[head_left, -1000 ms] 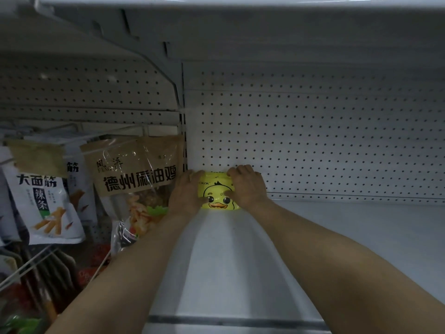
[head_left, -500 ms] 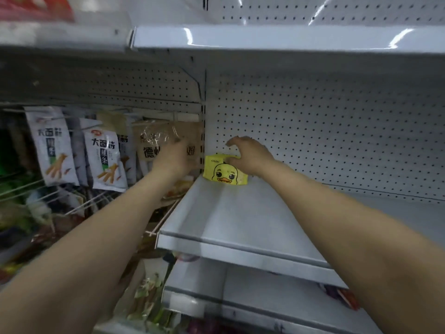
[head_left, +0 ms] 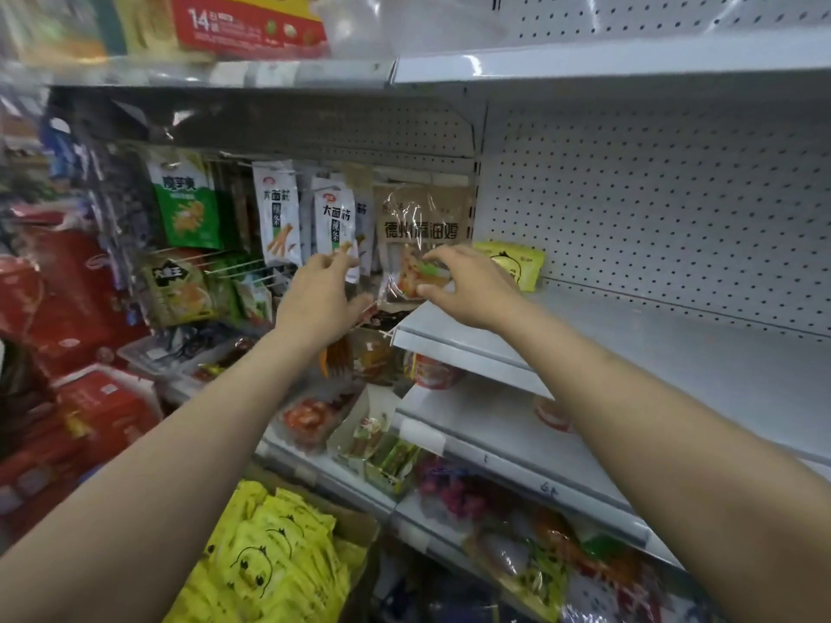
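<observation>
A yellow packet with a duck face (head_left: 517,263) stands at the back left corner of the white shelf (head_left: 652,353), against the pegboard. My right hand (head_left: 463,285) hovers in front of it with loosely curled fingers and holds nothing. My left hand (head_left: 321,299) is to the left, off the shelf, with relaxed fingers and nothing in it. Below, a cardboard box (head_left: 270,559) holds several more yellow duck packets.
Snack bags hang on hooks to the left, among them a brown clear bag (head_left: 420,236) and white bags (head_left: 332,222). Red boxes (head_left: 67,308) stand at far left. Lower shelves (head_left: 494,442) carry more packets. An upper shelf (head_left: 584,60) overhangs.
Both hands have let go of the duck packet and drawn back from the shelf corner. The view has pulled back and dropped, showing the box of packets below.
</observation>
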Demonstrator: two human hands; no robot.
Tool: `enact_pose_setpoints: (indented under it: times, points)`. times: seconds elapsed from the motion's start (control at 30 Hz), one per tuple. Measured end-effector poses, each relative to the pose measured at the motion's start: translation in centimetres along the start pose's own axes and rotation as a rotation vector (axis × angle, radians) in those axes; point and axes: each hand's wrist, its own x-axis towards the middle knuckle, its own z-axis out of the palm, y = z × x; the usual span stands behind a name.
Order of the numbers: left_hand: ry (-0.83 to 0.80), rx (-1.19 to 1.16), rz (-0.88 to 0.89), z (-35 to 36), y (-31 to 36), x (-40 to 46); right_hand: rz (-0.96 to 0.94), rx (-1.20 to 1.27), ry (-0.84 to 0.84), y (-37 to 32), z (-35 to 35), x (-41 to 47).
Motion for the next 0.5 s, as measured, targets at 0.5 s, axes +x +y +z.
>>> enact_pose_setpoints:
  times: [0.5]
  points:
    - [-0.061, 0.121, -0.168, -2.5, -18.0, -7.0, -0.218, 0.067, -0.254, -15.4, 13.3, 4.7]
